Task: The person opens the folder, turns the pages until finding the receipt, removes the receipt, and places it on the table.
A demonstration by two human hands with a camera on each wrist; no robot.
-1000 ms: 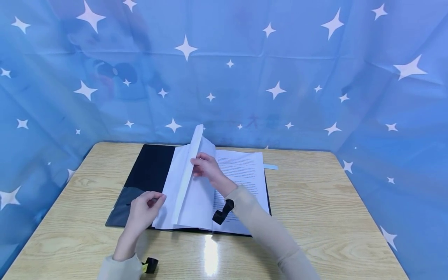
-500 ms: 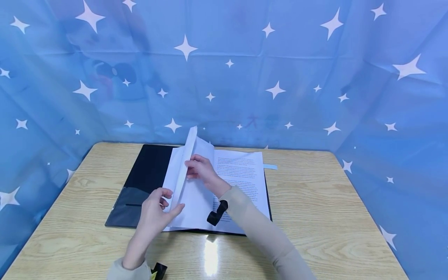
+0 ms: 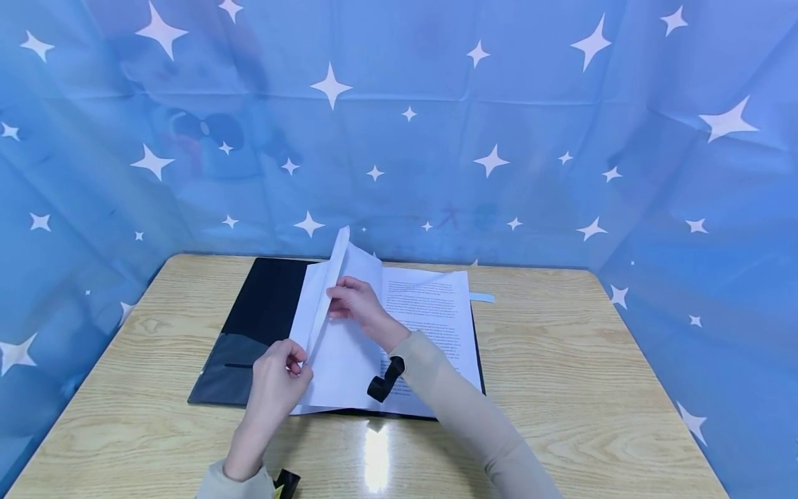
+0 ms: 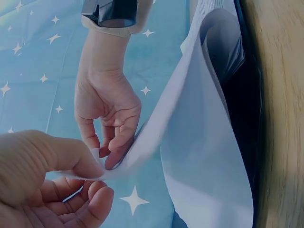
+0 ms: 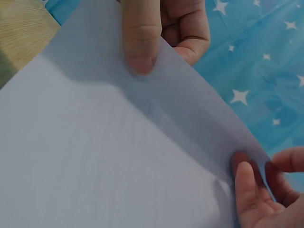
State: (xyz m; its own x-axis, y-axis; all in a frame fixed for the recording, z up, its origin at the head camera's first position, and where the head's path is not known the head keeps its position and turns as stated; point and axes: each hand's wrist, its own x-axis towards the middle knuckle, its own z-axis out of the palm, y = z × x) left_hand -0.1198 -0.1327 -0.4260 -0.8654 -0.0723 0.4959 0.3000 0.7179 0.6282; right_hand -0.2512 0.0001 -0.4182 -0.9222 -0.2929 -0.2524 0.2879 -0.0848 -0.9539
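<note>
Both hands hold the free edge of a raised white sheet [image 3: 334,265] in a black folder [image 3: 264,294] lying open. My left hand [image 3: 278,374] pinches the edge near its lower corner, between thumb and fingers. Farther up the same edge, my right hand [image 3: 360,305] grips it, its thumb [image 5: 141,47] flat on the blank face in the right wrist view. The paper [image 4: 204,147] bows upright in the left wrist view, with more sheets curling behind it. A page of printed text [image 3: 427,298] lies flat on the folder's right side.
The folder rests on a wooden table [image 3: 561,360]. A light blue tab [image 3: 482,297] sticks out past its right edge, and a dark grey pocket [image 3: 227,367] covers its lower left. A blue star-patterned curtain [image 3: 399,138] hangs behind and along both sides.
My left hand has moved right from the page's left side, opened wide, then closed on the sheet's edge. My right hand has carried the sheet slightly left.
</note>
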